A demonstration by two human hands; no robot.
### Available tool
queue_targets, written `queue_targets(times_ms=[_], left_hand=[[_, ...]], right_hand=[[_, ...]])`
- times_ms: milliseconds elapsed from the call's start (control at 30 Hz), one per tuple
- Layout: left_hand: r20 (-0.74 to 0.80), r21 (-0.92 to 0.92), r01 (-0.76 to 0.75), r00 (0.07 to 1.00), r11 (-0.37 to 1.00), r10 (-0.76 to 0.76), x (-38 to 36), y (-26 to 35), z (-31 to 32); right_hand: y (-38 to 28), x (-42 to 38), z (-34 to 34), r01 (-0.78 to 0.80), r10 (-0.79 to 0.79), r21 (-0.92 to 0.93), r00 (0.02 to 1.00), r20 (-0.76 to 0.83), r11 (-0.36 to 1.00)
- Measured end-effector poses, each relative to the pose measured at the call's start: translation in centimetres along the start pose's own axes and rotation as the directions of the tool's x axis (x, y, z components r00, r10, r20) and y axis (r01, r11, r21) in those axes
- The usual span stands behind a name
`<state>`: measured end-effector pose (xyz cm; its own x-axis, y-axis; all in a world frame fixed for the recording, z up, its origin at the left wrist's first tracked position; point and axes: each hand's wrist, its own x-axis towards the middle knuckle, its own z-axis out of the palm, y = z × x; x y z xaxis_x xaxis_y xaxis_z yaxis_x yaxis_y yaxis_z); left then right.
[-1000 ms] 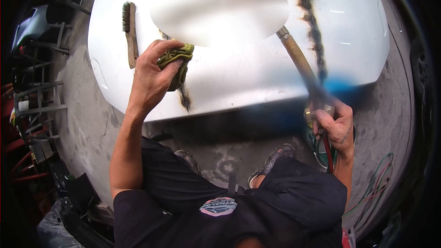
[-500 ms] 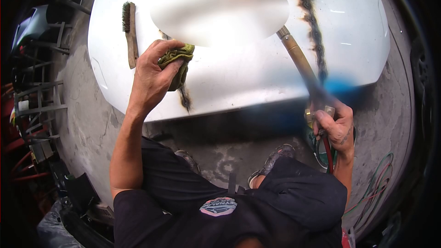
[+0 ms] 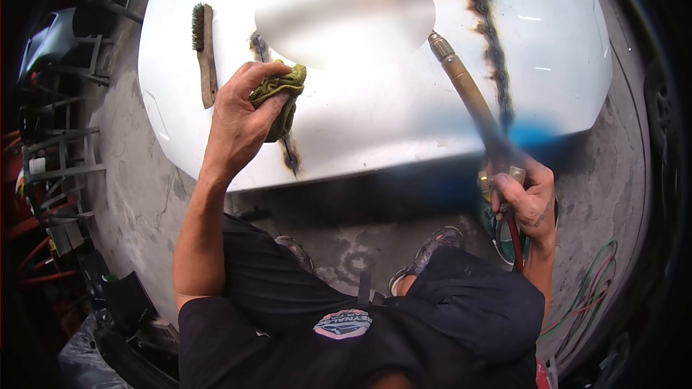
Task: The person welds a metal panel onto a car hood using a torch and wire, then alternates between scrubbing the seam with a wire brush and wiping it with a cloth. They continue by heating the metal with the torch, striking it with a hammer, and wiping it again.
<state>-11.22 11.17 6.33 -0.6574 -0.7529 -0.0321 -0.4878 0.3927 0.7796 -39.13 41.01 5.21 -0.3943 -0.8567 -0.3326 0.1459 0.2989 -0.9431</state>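
Observation:
My left hand (image 3: 241, 104) is closed round a folded greenish rag (image 3: 280, 97), held over the left side of a white car hood (image 3: 367, 119). Under the rag runs a dark, scorched weld line (image 3: 290, 153). My right hand (image 3: 530, 191) grips the valve end of a brass-coloured welding torch (image 3: 465, 86), beyond the hood's near edge. The torch slants up and left across the hood, its tip partly hidden by a blurred oval over the middle. Left of the rag lies a wooden-handled wire brush (image 3: 206, 57).
Another scorched weld line (image 3: 494, 54) runs down the hood's right side. Red and green hoses (image 3: 595, 295) lie on the concrete floor (image 3: 126, 194) at right. Dark metal stands (image 3: 68, 151) line the left. My shoes (image 3: 429, 252) are below the hood's near edge.
Both hands, the rag and the torch hold nearly the same places. The blurred oval is smaller, so more of the torch tip and left weld shows.

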Motion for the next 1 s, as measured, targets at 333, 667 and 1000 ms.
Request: queue_targets(times_ms=[333, 667, 1000], left_hand=[[-0.016, 0.095, -0.051, 0.998, 0.994, 0.053, 0.6, -1.5, 0.4], [0.17, 0.396, -0.328, 0.944, 0.857, 0.283, 1.3, -3.1, 4.1], [-0.558, 0.407, 0.404, 0.82, 0.819, -0.128, 4.8, -15.9, -5.7]], right_hand=[[0.0, -0.1, -0.2, -0.003, 0.003, 0.0, 1.0, 0.009, 1.0], [-0.2, -0.8, -0.4, 0.373, -0.339, 0.407, 0.928, -0.157, 0.834], [0.4, -1.1, -1.5, 0.394, -0.36, 0.394, 0.919, -0.162, 0.83]])
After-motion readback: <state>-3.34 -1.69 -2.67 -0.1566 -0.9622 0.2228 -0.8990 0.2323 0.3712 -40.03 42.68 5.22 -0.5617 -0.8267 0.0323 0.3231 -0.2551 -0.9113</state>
